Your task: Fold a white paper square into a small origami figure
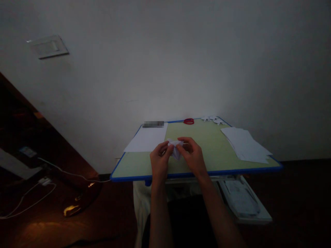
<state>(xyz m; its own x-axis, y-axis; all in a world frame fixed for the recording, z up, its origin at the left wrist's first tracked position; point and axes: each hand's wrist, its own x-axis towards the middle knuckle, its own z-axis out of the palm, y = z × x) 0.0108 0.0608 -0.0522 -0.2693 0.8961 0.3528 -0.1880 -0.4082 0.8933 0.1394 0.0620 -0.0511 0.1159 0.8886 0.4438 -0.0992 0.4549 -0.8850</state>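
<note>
Between my two hands is a small piece of folded white paper (176, 153), held up over the front half of the table, its lower end tapering to a point. My left hand (160, 159) pinches its left side with thumb and fingers. On the other side, my right hand (192, 154) grips it the same way, the index finger along the upper edge. Parts of the folds are hidden behind my fingertips.
The light green table (137, 167) has a blue rim and meets the wall. On it lie a white sheet (147, 139), a pixelated dark strip (153, 124), red-handled scissors (188, 121), several folded paper pieces (213, 119) and a paper stack (245, 144). An open drawer (258, 217) juts out below right.
</note>
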